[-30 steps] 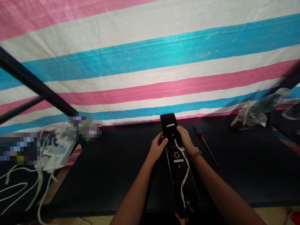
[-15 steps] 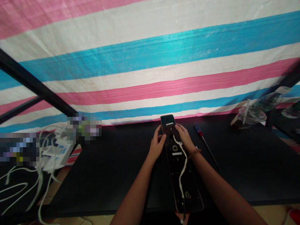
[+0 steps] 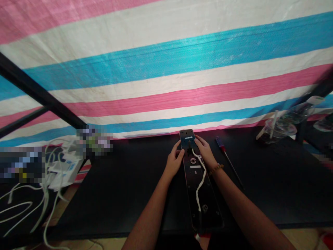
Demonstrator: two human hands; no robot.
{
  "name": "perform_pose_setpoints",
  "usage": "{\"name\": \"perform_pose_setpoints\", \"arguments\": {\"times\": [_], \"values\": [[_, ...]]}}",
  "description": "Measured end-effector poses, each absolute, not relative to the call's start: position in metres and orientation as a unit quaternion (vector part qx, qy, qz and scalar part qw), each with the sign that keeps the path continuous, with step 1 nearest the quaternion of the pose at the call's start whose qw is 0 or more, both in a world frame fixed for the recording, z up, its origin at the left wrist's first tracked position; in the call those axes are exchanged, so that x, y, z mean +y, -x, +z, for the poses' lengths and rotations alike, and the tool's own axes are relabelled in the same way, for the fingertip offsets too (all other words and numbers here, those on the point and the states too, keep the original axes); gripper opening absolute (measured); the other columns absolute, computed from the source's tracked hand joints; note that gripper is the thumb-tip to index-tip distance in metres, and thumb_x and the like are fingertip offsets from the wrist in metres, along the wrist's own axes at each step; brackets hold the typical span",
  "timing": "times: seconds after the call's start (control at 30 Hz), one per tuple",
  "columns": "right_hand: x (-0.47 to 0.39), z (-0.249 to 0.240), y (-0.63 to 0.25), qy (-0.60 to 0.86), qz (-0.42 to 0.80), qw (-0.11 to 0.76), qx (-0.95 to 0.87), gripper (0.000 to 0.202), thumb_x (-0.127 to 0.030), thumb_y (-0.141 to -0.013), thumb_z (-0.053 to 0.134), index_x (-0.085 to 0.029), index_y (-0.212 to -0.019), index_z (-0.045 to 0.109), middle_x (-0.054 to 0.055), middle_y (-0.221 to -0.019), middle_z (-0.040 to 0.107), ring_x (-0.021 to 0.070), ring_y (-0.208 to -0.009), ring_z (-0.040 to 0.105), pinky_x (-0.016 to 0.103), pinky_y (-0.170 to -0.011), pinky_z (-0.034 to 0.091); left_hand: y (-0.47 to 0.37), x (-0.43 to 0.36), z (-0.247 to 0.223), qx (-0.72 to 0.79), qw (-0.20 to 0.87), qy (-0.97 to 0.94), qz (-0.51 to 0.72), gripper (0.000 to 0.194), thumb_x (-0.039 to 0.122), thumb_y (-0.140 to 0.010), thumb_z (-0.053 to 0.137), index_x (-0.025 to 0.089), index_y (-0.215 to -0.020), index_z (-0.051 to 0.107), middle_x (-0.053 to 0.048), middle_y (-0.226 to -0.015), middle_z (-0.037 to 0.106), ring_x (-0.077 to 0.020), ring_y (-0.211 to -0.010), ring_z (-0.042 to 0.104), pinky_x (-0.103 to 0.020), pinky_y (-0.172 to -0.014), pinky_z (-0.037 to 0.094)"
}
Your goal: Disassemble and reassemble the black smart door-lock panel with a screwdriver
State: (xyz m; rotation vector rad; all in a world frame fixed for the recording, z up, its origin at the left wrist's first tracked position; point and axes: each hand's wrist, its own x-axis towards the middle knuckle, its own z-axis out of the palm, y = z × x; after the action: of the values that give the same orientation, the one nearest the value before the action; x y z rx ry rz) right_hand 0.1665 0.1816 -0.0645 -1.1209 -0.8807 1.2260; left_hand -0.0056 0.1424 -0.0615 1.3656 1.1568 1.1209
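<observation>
**Panel (image 3: 194,182) held by its two long edges**

The panel lies over the table (image 3: 125,194), cable side up, its narrow end away from the person; whether the table bears its weight, I cannot tell. The left hand (image 3: 174,162) takes its left edge near that far end, thumb on the upper face, forefinger set apart from the thumb along the side. The right hand (image 3: 207,152) is closed on the right edge, almost opposite, with fingertips at the rim. What the fingers do underneath is hidden.

To hold it well, I would press evenly from both sides and support the near end too, since a long piece gripped at one end will probably tip. The white cable (image 3: 204,172), loosely bent down the panel's face, should stay clear of the fingers and unpulled. The screwdriver (image 3: 223,148) lies just to the panel's right, touched by neither hand.
</observation>
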Motion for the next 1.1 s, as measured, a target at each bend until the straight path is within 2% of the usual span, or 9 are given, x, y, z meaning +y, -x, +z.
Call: {"name": "perform_pose_setpoints", "arguments": {"times": [0.2,0.4,1.1], "values": [[0.1842,-0.0691,-0.1666,0.489,0.522,0.589,-0.377,0.053,-0.052,-0.073,0.075,-0.016,-0.112,0.074,0.009,-0.100,0.078,0.0261,-0.093,0.072,0.039,-0.084,0.056,0.0057,0.1418,-0.0565,0.499,0.454,-0.591,0.443,0.060,0.049,-0.094,0.054,0.018,-0.146,0.049,-0.006,-0.095,0.073,-0.0210,-0.086,0.068,-0.034,-0.082,0.052],[0.1854,-0.0701,-0.1669,0.496,0.516,0.591,-0.371,0.054,-0.052,-0.072,0.076,-0.016,-0.112,0.074,0.009,-0.097,0.079,0.0253,-0.088,0.072,0.038,-0.080,0.056,0.0055,0.1425,-0.0534,0.516,0.448,-0.588,0.432,0.061,0.052,-0.092,0.055,0.018,-0.142,0.055,-0.005,-0.090,0.073,-0.0192,-0.076,0.066,-0.031,-0.072,0.051],[0.1839,-0.0687,-0.1678,0.487,0.517,0.588,-0.387,0.049,-0.053,-0.074,0.073,-0.019,-0.109,0.072,0.007,-0.096,0.077,0.0237,-0.089,0.070,0.036,-0.079,0.054,0.0059,0.1422,-0.0567,0.502,0.458,-0.586,0.441,0.057,0.050,-0.092,0.057,0.021,-0.141,0.054,-0.003,-0.086,0.072,-0.0183,-0.074,0.065,-0.030,-0.072,0.051]]}}
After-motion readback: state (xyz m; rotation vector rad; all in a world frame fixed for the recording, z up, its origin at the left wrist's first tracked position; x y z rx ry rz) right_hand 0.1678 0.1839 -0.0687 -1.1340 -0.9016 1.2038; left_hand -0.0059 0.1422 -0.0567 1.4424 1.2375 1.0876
